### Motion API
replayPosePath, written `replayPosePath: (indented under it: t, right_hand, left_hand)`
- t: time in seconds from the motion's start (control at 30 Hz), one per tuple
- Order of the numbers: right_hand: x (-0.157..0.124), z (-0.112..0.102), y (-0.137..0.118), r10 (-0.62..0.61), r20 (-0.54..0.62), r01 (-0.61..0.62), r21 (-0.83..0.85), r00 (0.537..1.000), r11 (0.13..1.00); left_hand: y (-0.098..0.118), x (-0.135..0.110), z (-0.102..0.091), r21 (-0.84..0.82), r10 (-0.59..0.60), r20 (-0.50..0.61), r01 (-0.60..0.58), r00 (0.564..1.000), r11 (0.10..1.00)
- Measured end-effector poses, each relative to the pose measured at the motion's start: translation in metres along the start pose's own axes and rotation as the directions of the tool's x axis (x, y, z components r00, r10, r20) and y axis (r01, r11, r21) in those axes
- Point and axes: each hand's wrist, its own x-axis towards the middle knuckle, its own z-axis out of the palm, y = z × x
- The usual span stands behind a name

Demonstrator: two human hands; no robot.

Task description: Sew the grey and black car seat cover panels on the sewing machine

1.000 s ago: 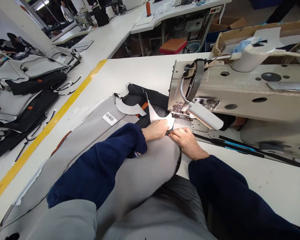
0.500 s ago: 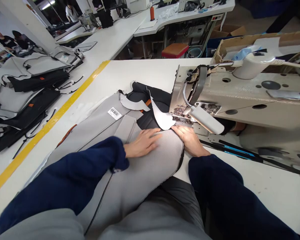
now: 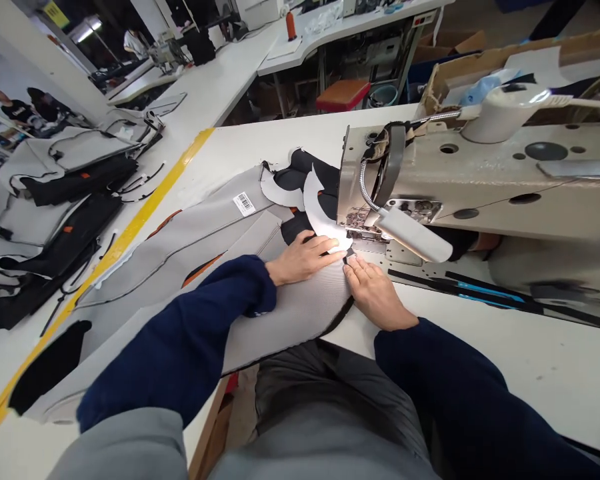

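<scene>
A large grey fabric cover (image 3: 190, 233) with black and orange parts lies spread across the white table (image 3: 530, 360), reaching under the sewing machine (image 3: 480, 180). My left hand (image 3: 304, 257) lies flat on the grey cloth, fingers pointing at the needle area (image 3: 355, 230). My right hand (image 3: 375, 293) presses flat on the cloth's edge just in front of the presser foot. A white curved piece (image 3: 320, 213) curls up beside the needle. A barcode label (image 3: 245, 203) is stuck on the cover.
A yellow stripe (image 3: 145, 200) runs along the table's left side. Beyond it lies a pile of grey and black covers (image 3: 55, 200). A cardboard box (image 3: 480, 73) stands behind the machine. Other work tables and an orange stool (image 3: 343, 93) are at the back.
The grey cover has been pulled flat onto the table, off my lap. My left hand moved forward to the needle area; my right hand stayed by the presser foot.
</scene>
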Motion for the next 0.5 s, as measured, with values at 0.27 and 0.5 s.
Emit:
replayPosePath:
  t: [0.27,0.5]
  right_hand:
    - [0.003,0.002,0.007,-0.034,-0.06,0.031,-0.05,0.998,0.998]
    - [0.01,0.005,0.013,0.109,0.01,-0.109,0.041,0.994,0.993]
  left_hand:
    - [0.005,0.041,0.022,-0.129,-0.103,0.06,0.11,0.993,0.986]
    - [0.006,0.048,0.024,-0.203,-0.169,0.018,0.169,0.985,0.965]
